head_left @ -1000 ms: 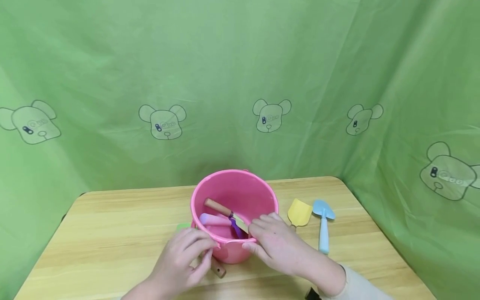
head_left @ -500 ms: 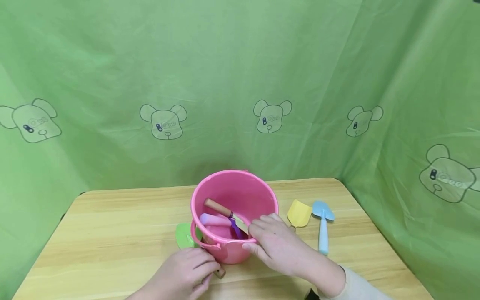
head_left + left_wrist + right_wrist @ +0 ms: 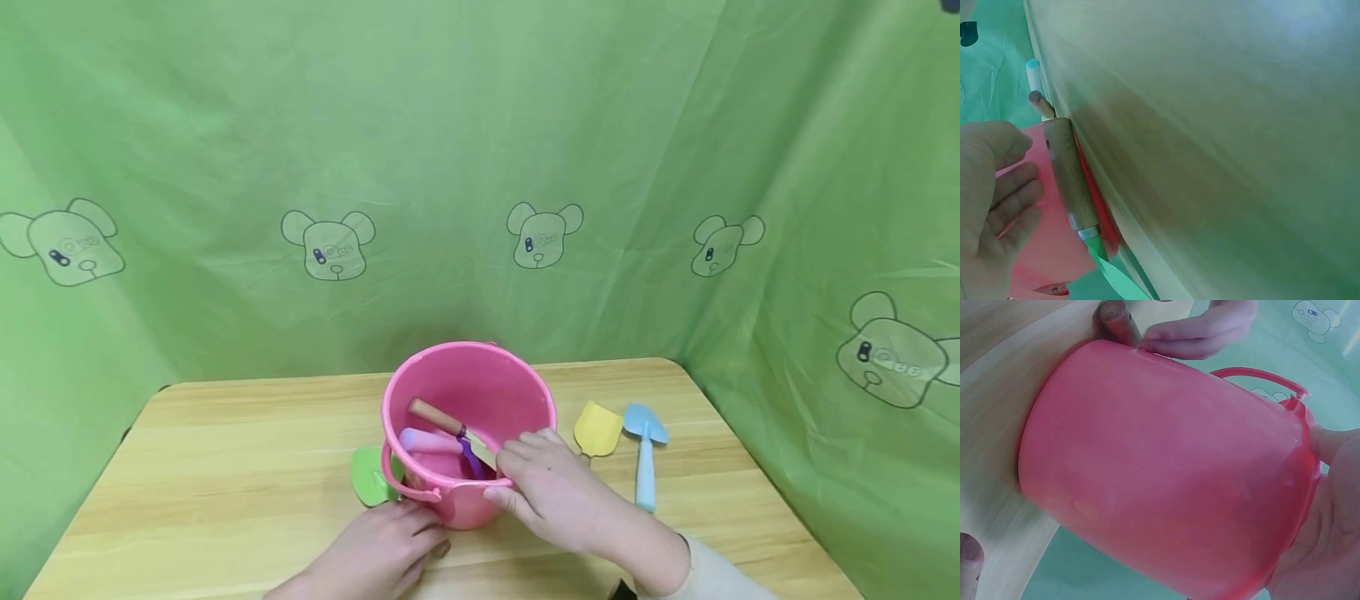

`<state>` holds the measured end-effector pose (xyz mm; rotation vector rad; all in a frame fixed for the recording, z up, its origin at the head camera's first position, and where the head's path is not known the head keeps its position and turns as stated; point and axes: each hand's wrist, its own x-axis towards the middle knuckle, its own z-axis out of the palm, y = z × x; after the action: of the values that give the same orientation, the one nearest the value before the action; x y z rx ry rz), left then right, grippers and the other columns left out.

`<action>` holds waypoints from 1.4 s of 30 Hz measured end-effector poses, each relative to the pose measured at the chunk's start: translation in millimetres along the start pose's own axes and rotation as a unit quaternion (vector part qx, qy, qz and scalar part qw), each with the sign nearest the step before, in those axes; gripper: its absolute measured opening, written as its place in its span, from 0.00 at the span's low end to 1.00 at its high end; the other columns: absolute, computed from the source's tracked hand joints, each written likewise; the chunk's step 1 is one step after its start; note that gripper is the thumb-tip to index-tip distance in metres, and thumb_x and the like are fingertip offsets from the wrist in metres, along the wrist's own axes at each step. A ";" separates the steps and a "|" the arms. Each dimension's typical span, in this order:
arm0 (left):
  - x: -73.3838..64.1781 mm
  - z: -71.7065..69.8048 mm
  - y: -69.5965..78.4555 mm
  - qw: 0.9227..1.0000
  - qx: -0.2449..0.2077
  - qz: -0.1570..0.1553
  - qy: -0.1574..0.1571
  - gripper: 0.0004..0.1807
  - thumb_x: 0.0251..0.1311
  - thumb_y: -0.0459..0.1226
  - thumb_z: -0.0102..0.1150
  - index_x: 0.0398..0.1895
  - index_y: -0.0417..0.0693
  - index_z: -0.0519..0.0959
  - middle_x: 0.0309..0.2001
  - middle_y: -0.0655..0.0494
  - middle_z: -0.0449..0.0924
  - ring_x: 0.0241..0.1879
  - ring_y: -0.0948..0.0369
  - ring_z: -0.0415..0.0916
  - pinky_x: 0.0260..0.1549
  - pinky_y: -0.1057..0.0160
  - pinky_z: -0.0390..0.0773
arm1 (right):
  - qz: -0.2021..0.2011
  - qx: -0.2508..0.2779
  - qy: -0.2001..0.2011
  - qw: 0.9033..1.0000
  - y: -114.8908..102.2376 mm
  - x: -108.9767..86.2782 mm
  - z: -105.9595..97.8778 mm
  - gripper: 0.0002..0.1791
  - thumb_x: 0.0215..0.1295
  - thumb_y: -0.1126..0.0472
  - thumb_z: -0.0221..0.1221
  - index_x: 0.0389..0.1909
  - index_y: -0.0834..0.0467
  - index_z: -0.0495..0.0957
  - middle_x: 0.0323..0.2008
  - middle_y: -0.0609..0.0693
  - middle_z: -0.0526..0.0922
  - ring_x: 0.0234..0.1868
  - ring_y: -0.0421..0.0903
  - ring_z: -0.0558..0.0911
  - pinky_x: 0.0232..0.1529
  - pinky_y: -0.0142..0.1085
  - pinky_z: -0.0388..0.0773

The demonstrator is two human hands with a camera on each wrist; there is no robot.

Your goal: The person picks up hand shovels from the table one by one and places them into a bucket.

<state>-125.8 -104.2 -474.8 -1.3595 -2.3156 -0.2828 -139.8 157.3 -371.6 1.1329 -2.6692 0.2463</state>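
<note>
The right hand grips the bucket rim at five o'clock. The left hand, loose-fingered, is empty at seven, beside the green shovel, which lies around eight, probably light, stiff, best held by its wooden handle.

Lettering shows on the green cloth, inside its printed bear heads; each word is short — a large round letter, seemingly a Q, then two smaller round ones; on the far-right head the last two look like "ee", though blur leaves this unsure; on the small head near the corner nothing can be read; the right wrist view shows the print too — illegible there.
</note>
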 end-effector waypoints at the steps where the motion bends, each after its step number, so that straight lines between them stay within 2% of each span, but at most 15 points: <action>1: 0.0 0.4 0.2 1.000 0.004 0.001 -0.005 0.07 0.61 0.41 0.67 0.42 0.56 0.85 0.41 0.64 0.82 0.44 0.63 0.79 0.49 0.62 0.79 | 0.000 0.000 0.000 1.000 0.0 -0.1 0.0 0.17 0.75 0.39 0.49 0.30 0.43 0.69 0.28 0.33 0.64 0.35 0.37 0.69 0.46 0.36 0.68; 9: -1.6 4.6 -0.5 0.998 0.050 0.020 -0.032 0.05 0.59 0.39 0.65 0.38 0.59 0.84 0.39 0.65 0.81 0.44 0.63 0.77 0.47 0.63 0.77 | 0.004 0.000 -0.007 1.000 0.4 -0.4 0.1 0.17 0.75 0.38 0.47 0.31 0.43 0.70 0.28 0.33 0.65 0.37 0.37 0.70 0.48 0.37 0.68; 13: -2.3 4.7 -1.3 0.997 0.056 0.021 -0.039 0.04 0.57 0.39 0.64 0.34 0.59 0.84 0.37 0.65 0.79 0.42 0.63 0.76 0.46 0.64 0.76 | 0.002 0.001 -0.004 1.000 0.3 -0.1 -0.1 0.17 0.75 0.38 0.48 0.31 0.44 0.70 0.29 0.33 0.66 0.37 0.37 0.71 0.49 0.37 0.69; 25: -3.0 5.8 -3.0 0.999 0.002 -0.005 -0.046 0.04 0.55 0.41 0.70 0.30 0.60 0.83 0.35 0.65 0.74 0.38 0.65 0.74 0.41 0.66 0.77 | 0.003 -0.001 -0.005 1.000 -0.3 -0.3 -0.4 0.17 0.75 0.38 0.47 0.32 0.44 0.71 0.29 0.34 0.67 0.38 0.38 0.71 0.48 0.38 0.68; 29: -3.6 4.9 -4.5 0.999 0.007 -0.001 -0.049 0.05 0.55 0.42 0.70 0.29 0.60 0.81 0.33 0.66 0.73 0.37 0.65 0.73 0.40 0.66 0.77 | 0.003 -0.001 -0.006 1.000 -0.2 0.0 0.7 0.16 0.75 0.39 0.49 0.32 0.44 0.71 0.29 0.34 0.67 0.37 0.37 0.71 0.49 0.37 0.68; 35: -4.4 3.0 -6.4 0.998 0.013 0.020 -0.056 0.07 0.51 0.41 0.70 0.28 0.64 0.80 0.32 0.71 0.76 0.40 0.66 0.73 0.45 0.66 0.76 | 0.002 -0.001 -0.005 1.000 -0.4 0.0 1.3 0.13 0.72 0.43 0.55 0.32 0.44 0.71 0.29 0.34 0.67 0.37 0.38 0.71 0.48 0.38 0.68; 42: -4.3 2.1 -6.7 0.997 -0.001 0.017 -0.078 0.08 0.52 0.40 0.69 0.26 0.64 0.78 0.30 0.74 0.75 0.39 0.68 0.73 0.45 0.65 0.76 | -0.002 -0.005 -0.003 1.000 -0.1 -0.6 1.0 0.15 0.75 0.41 0.50 0.31 0.45 0.71 0.28 0.34 0.66 0.37 0.37 0.70 0.47 0.38 0.68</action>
<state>-130.3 -110.1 -478.3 -1.4683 -2.4143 -0.1741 -139.5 157.3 -372.8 1.1365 -2.6701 0.2307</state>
